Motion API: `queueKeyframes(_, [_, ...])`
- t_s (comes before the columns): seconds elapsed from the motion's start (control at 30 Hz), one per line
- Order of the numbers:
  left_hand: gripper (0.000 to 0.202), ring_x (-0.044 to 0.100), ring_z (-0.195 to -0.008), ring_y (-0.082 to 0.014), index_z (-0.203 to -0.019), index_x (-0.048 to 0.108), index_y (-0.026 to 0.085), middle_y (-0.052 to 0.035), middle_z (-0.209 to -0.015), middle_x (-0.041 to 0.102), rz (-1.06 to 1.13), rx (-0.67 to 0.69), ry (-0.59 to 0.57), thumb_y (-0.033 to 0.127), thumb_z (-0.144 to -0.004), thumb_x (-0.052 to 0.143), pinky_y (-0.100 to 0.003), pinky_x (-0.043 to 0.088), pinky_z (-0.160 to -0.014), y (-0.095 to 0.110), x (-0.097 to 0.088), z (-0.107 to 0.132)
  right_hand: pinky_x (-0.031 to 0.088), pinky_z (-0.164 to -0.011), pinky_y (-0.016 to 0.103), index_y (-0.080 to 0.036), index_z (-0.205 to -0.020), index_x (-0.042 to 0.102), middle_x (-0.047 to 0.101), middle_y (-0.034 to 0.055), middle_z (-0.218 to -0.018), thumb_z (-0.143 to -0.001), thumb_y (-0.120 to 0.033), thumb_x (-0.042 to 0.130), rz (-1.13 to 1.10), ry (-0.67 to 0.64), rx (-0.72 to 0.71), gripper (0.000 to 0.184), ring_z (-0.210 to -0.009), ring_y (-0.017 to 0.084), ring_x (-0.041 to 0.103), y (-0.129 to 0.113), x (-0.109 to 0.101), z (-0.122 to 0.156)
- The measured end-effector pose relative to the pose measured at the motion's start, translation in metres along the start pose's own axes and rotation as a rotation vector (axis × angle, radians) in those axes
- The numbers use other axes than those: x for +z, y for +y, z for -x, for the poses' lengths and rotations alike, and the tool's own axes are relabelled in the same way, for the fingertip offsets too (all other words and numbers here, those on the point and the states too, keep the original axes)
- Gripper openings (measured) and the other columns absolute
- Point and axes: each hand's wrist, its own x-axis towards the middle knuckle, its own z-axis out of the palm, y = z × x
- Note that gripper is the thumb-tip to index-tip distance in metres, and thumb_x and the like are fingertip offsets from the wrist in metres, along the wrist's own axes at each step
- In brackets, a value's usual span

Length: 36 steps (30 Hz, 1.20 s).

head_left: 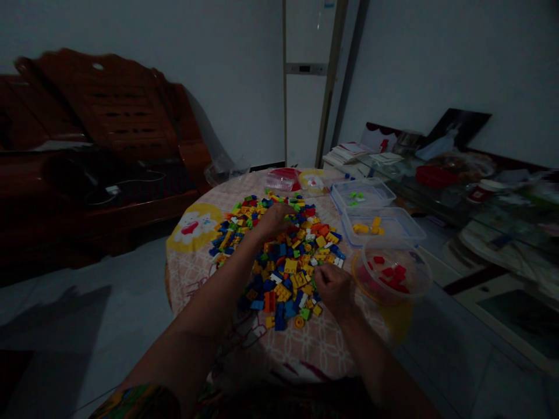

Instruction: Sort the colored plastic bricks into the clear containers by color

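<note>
A wide heap of toy building bricks [290, 266] in yellow, blue, red, orange, green and white covers the middle of the round table. Over its far part is my left hand [276, 219], fingers bent down among the bricks; whatever they pinch is too dark and small to make out. At the heap's right edge, my right hand [332, 285] is closed like a fist, and its inside is hidden. Just right of it stands a round clear tub [417, 265] with red bricks [395, 276] in it.
Behind the tub, a clear box [408, 227] holds yellow bricks [370, 227]; another box [379, 189] farther back holds a few green ones. Clear plastic packaging [283, 180] lies at the table's far edge. A wooden bench [117, 128] stands left, a cluttered glass-topped cabinet [463, 201] right.
</note>
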Motion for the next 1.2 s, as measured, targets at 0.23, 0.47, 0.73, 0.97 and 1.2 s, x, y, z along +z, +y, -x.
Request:
queueKeyframes(0.23, [0.02,0.067,-0.082,-0.0221,-0.089,0.078,0.02,-0.0066,-0.083,0.074,-0.009,0.014,-0.195,0.023,-0.073,0.068,-0.026,0.047,-0.072,0.029,0.03,-0.011,0.031,-0.055,0.026,-0.021,-0.057,0.047,0.053,-0.0019,-0.053,-0.088,-0.016,0.051,0.008,-0.017,-0.007,0.031,-0.051,0.011,0.048,0.003,0.001,0.001])
queueKeyframes(0.47, [0.025,0.063,-0.066,-0.016,-0.091,0.079,0.016,-0.0011,-0.068,0.07,0.511,-0.191,-0.088,0.022,-0.067,0.072,-0.024,0.047,-0.066,0.009,0.027,-0.003,0.029,-0.053,0.027,-0.022,-0.057,0.045,0.05,-0.003,-0.052,-0.087,-0.014,0.051,0.012,0.005,-0.007,0.031,-0.049,0.011,0.045,0.002,0.001,0.0])
queueKeyframes(0.73, [0.029,0.06,-0.058,-0.0123,-0.089,0.076,0.009,-0.0025,-0.066,0.068,1.064,-0.309,-0.116,0.02,-0.063,0.078,-0.027,0.052,-0.065,0.032,0.038,-0.032,0.032,-0.056,0.027,-0.021,-0.058,0.048,0.054,-0.0015,-0.055,-0.088,-0.016,0.051,-0.001,-0.007,-0.016,0.03,-0.052,0.012,0.049,0.003,0.004,0.002])
queueKeyframes(0.97, [0.048,0.068,-0.09,-0.0159,-0.118,0.063,0.011,-0.011,-0.104,0.068,1.392,-0.203,-0.048,0.006,-0.071,0.07,-0.038,0.052,-0.092,0.093,0.059,-0.091,0.034,-0.056,0.026,-0.022,-0.059,0.049,0.055,-0.0013,-0.054,-0.088,-0.016,0.051,0.011,0.008,-0.017,0.03,-0.052,0.012,0.051,0.006,0.006,0.003])
queueKeyframes(1.2, [0.048,0.067,-0.093,-0.0182,-0.123,0.061,0.007,-0.0163,-0.111,0.068,1.174,-0.204,0.019,0.008,-0.075,0.063,-0.037,0.052,-0.09,0.064,0.048,-0.063,0.034,-0.055,0.026,-0.022,-0.058,0.049,0.055,-0.0011,-0.054,-0.087,-0.016,0.052,0.032,0.003,-0.036,0.03,-0.052,0.012,0.05,0.004,0.004,0.002])
